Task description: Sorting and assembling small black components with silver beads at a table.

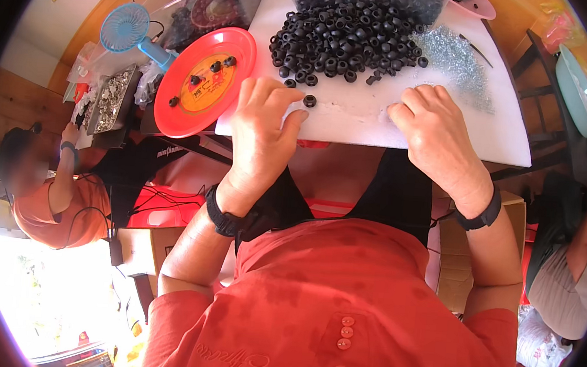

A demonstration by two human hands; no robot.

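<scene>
White board [354, 116] – black rings [347, 32] | left hand [264, 122] pinches ring [309, 100] | right hand [432, 129] curled (empty)

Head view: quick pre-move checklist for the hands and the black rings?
1. Left hand on the white board, fingertips beside a single black ring: ok.
2. Ring actually pinched: cannot tell.
3. Right hand resting on the board, knuckles up; anything held beneath: cannot tell.
4. Pile of black rings just ahead of both hands: ok.
5. Red plate left of the board, a few black pieces on it, room left: ok.
6. Heap of small metal parts by the right hand: ok.
</scene>
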